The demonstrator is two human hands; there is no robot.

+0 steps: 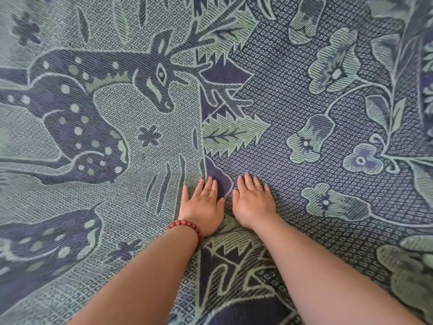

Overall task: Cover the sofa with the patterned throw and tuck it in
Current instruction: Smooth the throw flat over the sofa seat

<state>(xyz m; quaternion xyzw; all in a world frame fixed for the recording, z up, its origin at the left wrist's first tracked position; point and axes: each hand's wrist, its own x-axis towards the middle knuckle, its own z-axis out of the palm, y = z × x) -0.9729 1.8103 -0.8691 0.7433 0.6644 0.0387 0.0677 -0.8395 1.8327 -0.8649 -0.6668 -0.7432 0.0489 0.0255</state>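
The patterned throw, woven in green and dark blue with deer, leaves and flowers, fills the whole view and hides the sofa beneath it. My left hand, with a red bead bracelet on the wrist, lies flat on the cloth with straight fingers. Right beside it, my right hand presses flat on the throw too. Both sets of fingertips point into a crease in the fabric running across the view, where the cloth folds between a lower surface and a surface rising beyond it.
Nothing but the throw shows. Its fabric rises in folds at the right edge and spreads smoothly to the left.
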